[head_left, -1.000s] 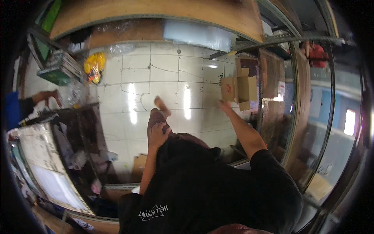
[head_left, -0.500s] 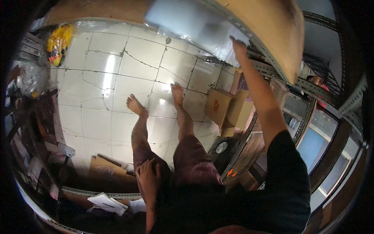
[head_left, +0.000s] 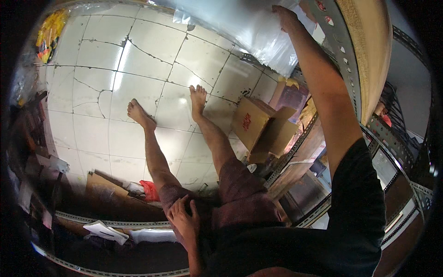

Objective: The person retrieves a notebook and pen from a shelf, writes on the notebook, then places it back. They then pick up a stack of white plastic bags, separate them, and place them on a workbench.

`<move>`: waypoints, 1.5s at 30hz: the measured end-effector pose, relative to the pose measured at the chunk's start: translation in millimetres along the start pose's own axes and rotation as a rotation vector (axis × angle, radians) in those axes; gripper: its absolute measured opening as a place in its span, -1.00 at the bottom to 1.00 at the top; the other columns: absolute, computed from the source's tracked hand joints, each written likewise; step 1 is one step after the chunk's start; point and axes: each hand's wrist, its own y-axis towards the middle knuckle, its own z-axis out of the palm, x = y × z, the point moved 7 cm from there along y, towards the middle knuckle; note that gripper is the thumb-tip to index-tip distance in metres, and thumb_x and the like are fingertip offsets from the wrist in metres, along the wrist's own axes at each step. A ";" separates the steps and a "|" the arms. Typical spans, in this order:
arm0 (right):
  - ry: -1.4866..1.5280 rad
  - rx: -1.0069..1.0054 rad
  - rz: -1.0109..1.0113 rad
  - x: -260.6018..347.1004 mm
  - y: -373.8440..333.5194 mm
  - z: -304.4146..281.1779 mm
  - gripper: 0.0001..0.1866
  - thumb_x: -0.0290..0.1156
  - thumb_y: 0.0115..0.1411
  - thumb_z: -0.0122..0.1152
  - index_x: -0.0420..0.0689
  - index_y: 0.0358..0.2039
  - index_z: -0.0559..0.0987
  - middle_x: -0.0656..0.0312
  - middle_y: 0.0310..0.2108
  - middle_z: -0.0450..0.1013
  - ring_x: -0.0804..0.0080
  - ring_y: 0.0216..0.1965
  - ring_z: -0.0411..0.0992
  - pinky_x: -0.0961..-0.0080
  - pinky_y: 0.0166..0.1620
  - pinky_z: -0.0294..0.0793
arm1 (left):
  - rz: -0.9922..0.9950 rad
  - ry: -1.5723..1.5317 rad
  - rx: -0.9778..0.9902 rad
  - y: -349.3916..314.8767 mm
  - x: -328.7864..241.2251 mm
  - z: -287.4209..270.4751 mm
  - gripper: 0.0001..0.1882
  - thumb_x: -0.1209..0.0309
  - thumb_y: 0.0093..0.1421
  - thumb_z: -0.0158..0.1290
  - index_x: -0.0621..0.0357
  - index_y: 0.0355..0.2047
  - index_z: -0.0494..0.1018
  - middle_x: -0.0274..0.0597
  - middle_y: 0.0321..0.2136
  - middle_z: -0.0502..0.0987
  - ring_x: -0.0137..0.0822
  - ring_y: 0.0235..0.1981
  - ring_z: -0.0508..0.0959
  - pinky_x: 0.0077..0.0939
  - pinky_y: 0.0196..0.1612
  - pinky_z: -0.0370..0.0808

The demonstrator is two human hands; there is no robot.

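In the upper right, my right arm reaches far out, and my right hand [head_left: 288, 19] is at the edge of a stack of clear plastic sheeting [head_left: 244, 30]. Its forefinger points left, apart from the thumb, and I see nothing gripped; the other fingers are partly hidden. The sheeting hangs in loose, shiny folds below this hand. My left hand [head_left: 183, 219] rests on my left thigh, fingers loosely spread, holding nothing.
Perforated metal shelf posts [head_left: 339, 51] run close beside my right arm. An open cardboard box [head_left: 251, 121] sits on the cracked tile floor [head_left: 138, 87] right of my bare feet. Yellow wrapped goods [head_left: 50, 34] lie far left. Flattened cardboard [head_left: 106, 187] and a red bag [head_left: 149, 190] lie near my left leg.
My view has shifted, so the floor and my feet sit further left and higher. My right hand has moved further up in the picture along the plastic. My left hand stays on my thigh.
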 end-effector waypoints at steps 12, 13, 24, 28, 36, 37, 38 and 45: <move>-0.274 -0.482 0.036 -21.3 -54.3 -68.4 -0.27 -0.14 0.11 0.50 -0.29 0.20 0.50 0.01 0.01 0.58 0.19 0.00 0.54 0.23 0.14 0.48 | -0.062 -0.031 0.072 9.0 25.5 5.9 -0.70 0.21 0.35 0.15 0.05 0.00 0.60 -0.13 -0.03 0.65 -0.11 0.10 0.56 -0.10 0.32 0.24; -0.282 -0.411 0.008 -13.1 -48.3 -57.4 -0.28 -0.14 0.11 0.50 -0.28 0.19 0.50 0.01 0.01 0.58 0.19 0.00 0.54 0.23 0.14 0.47 | -0.090 -0.072 0.067 2.0 19.5 14.0 -0.70 0.21 0.35 0.15 0.05 0.00 0.60 -0.13 -0.04 0.65 -0.11 0.10 0.56 -0.10 0.32 0.24; -0.085 -0.122 0.088 -55.6 -20.1 -68.4 -0.35 -0.07 0.14 0.47 -0.22 0.12 0.54 0.06 -0.01 0.59 0.22 0.02 0.52 0.27 0.20 0.41 | -0.072 -0.078 0.045 2.5 39.1 8.6 -0.72 0.24 0.37 0.13 0.07 -0.02 0.62 -0.16 -0.07 0.67 -0.07 0.05 0.59 -0.08 0.31 0.24; -0.010 -0.084 0.123 -73.7 -15.9 -85.7 -0.38 -0.05 0.15 0.46 -0.20 0.09 0.55 0.08 -0.01 0.59 0.24 0.03 0.52 0.29 0.23 0.38 | -0.096 -0.111 0.069 4.1 43.9 6.7 -0.73 0.23 0.38 0.13 0.07 -0.03 0.62 -0.17 -0.07 0.67 -0.08 0.05 0.59 -0.09 0.31 0.24; 0.072 -0.014 0.066 -86.4 -27.1 -100.9 -0.42 -0.04 0.14 0.38 -0.20 0.04 0.57 0.01 -0.02 0.58 0.22 -0.11 0.54 0.16 0.09 0.52 | -0.099 -0.067 0.055 2.7 36.4 10.4 -0.73 0.24 0.38 0.13 0.07 -0.03 0.61 -0.16 -0.06 0.66 -0.09 0.06 0.58 -0.10 0.31 0.25; 0.066 -0.002 0.072 -86.6 -28.9 -100.0 -0.41 -0.04 0.13 0.38 -0.20 0.04 0.57 0.01 -0.02 0.58 0.22 -0.10 0.54 0.17 0.10 0.52 | -0.105 -0.076 0.054 1.6 36.3 11.3 -0.73 0.23 0.37 0.13 0.07 -0.03 0.61 -0.16 -0.07 0.66 -0.09 0.06 0.58 -0.10 0.31 0.25; 0.064 0.011 0.080 -86.2 -30.5 -101.3 -0.41 -0.03 0.13 0.38 -0.20 0.04 0.57 0.01 -0.01 0.58 0.22 -0.09 0.54 0.17 0.10 0.51 | -0.100 -0.080 0.049 0.5 36.8 13.1 -0.74 0.23 0.37 0.13 0.07 -0.03 0.61 -0.15 -0.07 0.66 -0.09 0.06 0.59 -0.10 0.31 0.25; 0.026 0.106 0.107 -74.3 -36.9 -96.0 -0.35 0.04 0.10 0.37 -0.20 0.05 0.57 0.02 0.01 0.57 0.22 -0.05 0.53 0.21 0.13 0.49 | -0.124 -0.111 0.019 -11.0 33.4 31.5 -0.72 0.22 0.37 0.13 0.08 -0.04 0.61 -0.14 -0.07 0.66 -0.07 0.05 0.59 -0.10 0.28 0.27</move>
